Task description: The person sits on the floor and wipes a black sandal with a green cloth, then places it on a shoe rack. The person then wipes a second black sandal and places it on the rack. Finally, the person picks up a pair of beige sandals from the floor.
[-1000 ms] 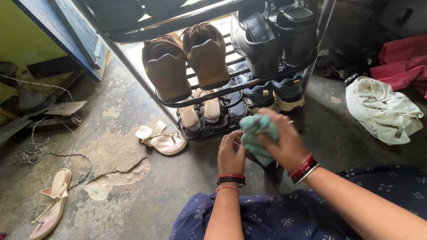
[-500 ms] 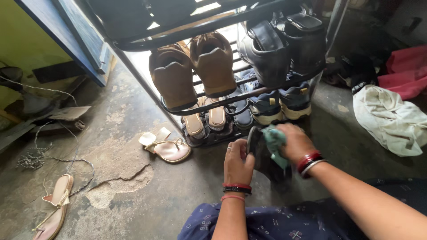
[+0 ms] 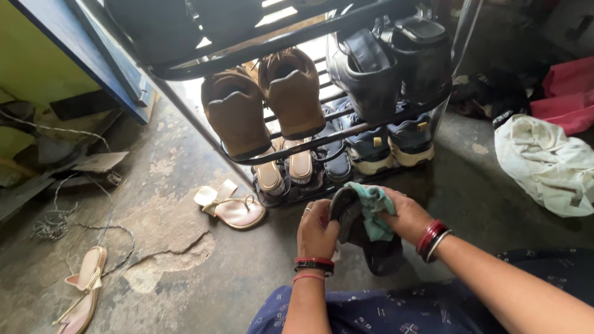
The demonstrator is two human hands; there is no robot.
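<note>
My left hand [image 3: 317,231] grips a dark shoe [image 3: 366,241] by its upper edge, holding it upright just above the floor in front of me. My right hand [image 3: 407,215] presses a teal cloth [image 3: 373,209] against the top of that shoe. Both wrists wear red and dark bangles. The shoe's lower part is in shadow and hard to make out.
A black metal shoe rack [image 3: 291,145] stands just beyond, with brown shoes [image 3: 263,102], black shoes [image 3: 393,59] and sandals on its shelves. Two gold sandals [image 3: 229,207] [image 3: 83,287] lie on the cracked concrete floor at left. White cloth [image 3: 547,164] and red cloth [image 3: 569,86] lie at right.
The cloth has slid from high on my right hand down onto the shoe's top, and the dark shoe has come into view between my hands. Both hands dropped slightly lower.
</note>
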